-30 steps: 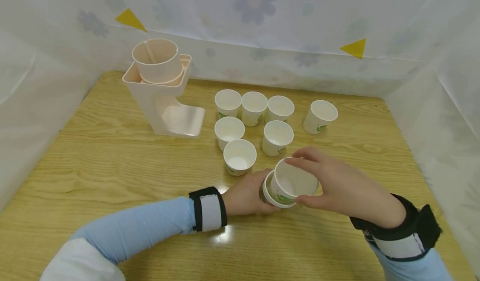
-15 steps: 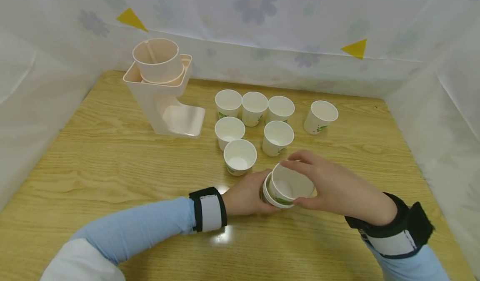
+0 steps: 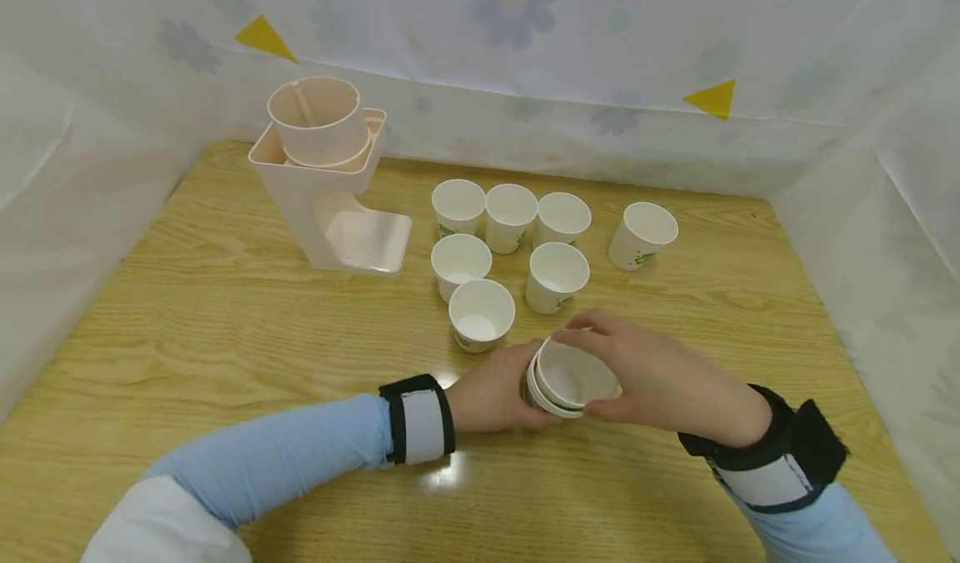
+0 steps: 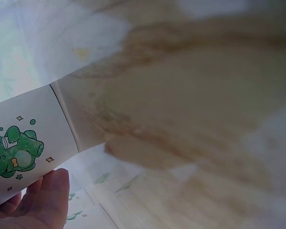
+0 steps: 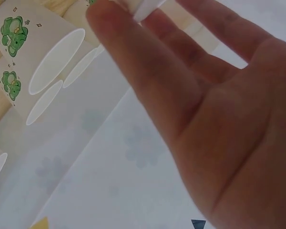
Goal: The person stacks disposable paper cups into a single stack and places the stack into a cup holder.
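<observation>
White paper cups are nested in a small stack (image 3: 533, 389) at the front middle, tilted a little to the right in the head view. My left hand (image 3: 491, 389) grips the stack from the left. In the left wrist view its fingers lie along a cup (image 4: 19, 148) printed with a green cartoon animal. The uppermost cup (image 3: 573, 373) sits inside the stack's rims, and my right hand (image 3: 656, 371) pinches its rim between thumb and fingers. A bit of white rim (image 5: 147, 8) shows between the right fingers in the right wrist view.
Several single paper cups stand upright beyond the hands, including a near one (image 3: 482, 314), one behind the stack (image 3: 556, 278) and one apart at right (image 3: 642, 236). A cream-coloured stand (image 3: 315, 204) with a round container (image 3: 318, 129) on top is at back left. A flowered sheet (image 3: 517, 62) hangs behind.
My right hand has moved left and slightly down, bringing the upper cup deeper into the stack. My left hand has stayed in place round the stack.
</observation>
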{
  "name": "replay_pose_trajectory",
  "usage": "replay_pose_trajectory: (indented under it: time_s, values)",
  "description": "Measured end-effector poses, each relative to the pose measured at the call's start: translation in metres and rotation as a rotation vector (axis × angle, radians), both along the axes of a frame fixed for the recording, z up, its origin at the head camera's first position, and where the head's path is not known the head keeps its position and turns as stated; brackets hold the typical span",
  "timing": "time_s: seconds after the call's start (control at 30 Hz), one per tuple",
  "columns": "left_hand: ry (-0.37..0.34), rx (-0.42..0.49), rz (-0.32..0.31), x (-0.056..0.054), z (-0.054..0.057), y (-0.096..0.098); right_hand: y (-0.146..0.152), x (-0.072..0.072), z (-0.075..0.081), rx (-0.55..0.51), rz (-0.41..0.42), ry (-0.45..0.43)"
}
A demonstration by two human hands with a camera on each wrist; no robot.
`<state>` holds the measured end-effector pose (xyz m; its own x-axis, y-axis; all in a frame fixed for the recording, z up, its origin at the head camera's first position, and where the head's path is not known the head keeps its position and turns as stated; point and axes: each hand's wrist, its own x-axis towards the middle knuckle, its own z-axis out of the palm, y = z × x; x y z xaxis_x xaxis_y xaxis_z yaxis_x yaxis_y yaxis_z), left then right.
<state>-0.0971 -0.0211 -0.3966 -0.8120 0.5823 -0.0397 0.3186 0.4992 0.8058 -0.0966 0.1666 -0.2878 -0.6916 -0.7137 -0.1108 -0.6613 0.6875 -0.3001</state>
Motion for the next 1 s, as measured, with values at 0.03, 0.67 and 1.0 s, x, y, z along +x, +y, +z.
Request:
replay_pose_trajectory:
  time_s: [0.03, 0.67, 1.0]
  values:
    - [-0.004, 0.003, 0.001, 0.000, 0.000, 0.000, 0.000, 0.000, -0.001, 0.000, 0.004, 0.002]
    - [0.015, 0.011, 0.001, 0.000, -0.002, -0.001, -0.006, -0.002, -0.010, 0.021, 0.037, -0.003]
    - [0.019, 0.008, 0.008, 0.001, -0.002, 0.000, 0.003, -0.019, -0.010, -0.018, -0.060, 0.003]
